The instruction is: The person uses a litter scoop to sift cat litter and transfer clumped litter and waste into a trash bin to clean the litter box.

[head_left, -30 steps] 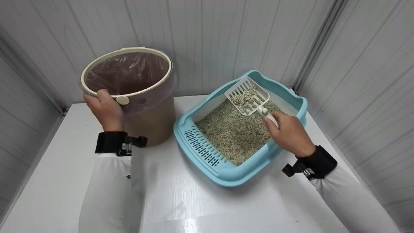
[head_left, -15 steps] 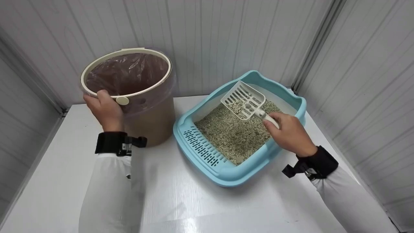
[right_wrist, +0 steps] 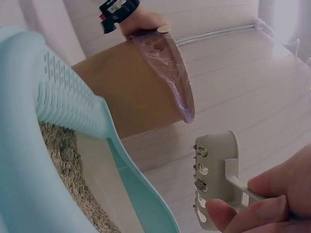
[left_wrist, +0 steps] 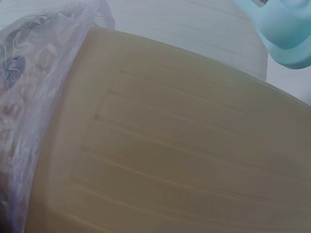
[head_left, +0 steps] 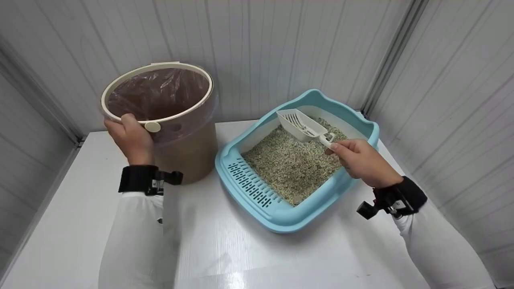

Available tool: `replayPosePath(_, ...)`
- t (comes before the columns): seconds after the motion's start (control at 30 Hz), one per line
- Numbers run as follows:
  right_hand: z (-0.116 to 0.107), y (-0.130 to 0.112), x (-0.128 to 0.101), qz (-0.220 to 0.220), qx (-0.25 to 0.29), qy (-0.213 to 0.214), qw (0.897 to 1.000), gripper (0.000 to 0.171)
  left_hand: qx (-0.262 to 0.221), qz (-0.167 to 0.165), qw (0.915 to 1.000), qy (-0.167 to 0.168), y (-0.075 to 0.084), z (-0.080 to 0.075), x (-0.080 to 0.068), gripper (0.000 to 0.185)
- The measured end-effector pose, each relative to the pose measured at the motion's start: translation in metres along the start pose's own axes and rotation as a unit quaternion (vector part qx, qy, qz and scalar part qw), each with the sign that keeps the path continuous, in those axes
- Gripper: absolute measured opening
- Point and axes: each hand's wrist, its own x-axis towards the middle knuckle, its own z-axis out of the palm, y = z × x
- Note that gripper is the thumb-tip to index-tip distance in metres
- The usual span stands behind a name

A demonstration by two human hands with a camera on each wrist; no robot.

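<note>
My right hand (head_left: pixel 363 160) pinches the handle of a white slotted litter scoop (head_left: pixel 301 127) above the litter box (head_left: pixel 281 222). Tilted sideways, the scoop shows its side wall, and a few bits sit in its slots in the right wrist view. Under it, grey-beige litter (head_left: pixel 289 168) covers the floor of the blue box. My left hand (head_left: pixel 130 140) grips the cream rim of a brown bin (head_left: pixel 188 152), thumb on top, beside a round button. A clear plastic bag (head_left: pixel 172 88) lines the bin. The left hand's other fingers are largely hidden.
Bin and litter box stand side by side on a white table (head_left: pixel 217 257). White panelled walls (head_left: pixel 257 52) rise behind and on both sides. The box's perforated step (head_left: pixel 251 182) faces the front left, close to the bin.
The scoop has turned from lying nearly flat to tilted on its side, and the litter on it has mostly dropped away. My right wrist has rotated. My left hand stays on the rim.
</note>
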Motion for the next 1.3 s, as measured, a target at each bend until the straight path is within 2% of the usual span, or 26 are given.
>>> replayPosePath(0.13, -0.0043, 0.0017, 0.0018, 0.015, 0.033, -0.016, 0.999, 0.037, 0.0, 0.0, 1.0, -0.001, -0.0054, 0.0001, 0.0041, 0.054)
replayPosePath(0.37, -0.0078, 0.0032, 0.003, 0.005, 0.038, -0.022, 0.999, 0.039, -0.012, -0.005, 0.9999, -0.001, -0.0003, 0.0007, 0.0024, 0.055)
replayPosePath(0.47, -0.0076, 0.002, 0.0028, 0.002, 0.009, -0.009, 1.0, 0.039, -0.011, -0.006, 0.9999, -0.003, 0.0013, 0.0006, 0.0013, 0.055)
replayPosePath(0.57, -0.0073, 0.0006, 0.0027, -0.013, -0.057, 0.016, 0.998, 0.041, -0.011, -0.001, 0.9999, -0.006, 0.0015, 0.0004, 0.001, 0.056)
replayPosePath(0.73, -0.006, 0.0003, 0.0032, -0.071, -0.169, 0.068, 0.981, 0.04, -0.022, 0.005, 0.9997, -0.004, -0.0015, 0.0024, 0.0026, 0.055)
replayPosePath(0.9, -0.0044, 0.0022, 0.0041, -0.11, -0.24, 0.099, 0.96, 0.038, -0.031, 0.015, 0.9994, 0.002, -0.0057, 0.005, 0.0036, 0.053)
replayPosePath(1.07, -0.003, 0.0031, 0.0055, -0.137, -0.285, 0.124, 0.941, 0.03, -0.025, 0.012, 0.9996, 0.001, -0.0064, 0.0054, 0.0038, 0.054)
replayPosePath(1.2, -0.002, 0.0024, 0.0052, -0.133, -0.301, 0.13, 0.935, 0.023, -0.017, 0.006, 0.9998, 0.0, -0.0034, 0.0046, 0.0029, 0.054)
replayPosePath(1.3, -0.0016, 0.0018, 0.0045, -0.126, -0.303, 0.132, 0.935, 0.027, -0.008, 0.001, 1.0, 0.001, -0.0004, 0.0038, 0.0015, 0.054)
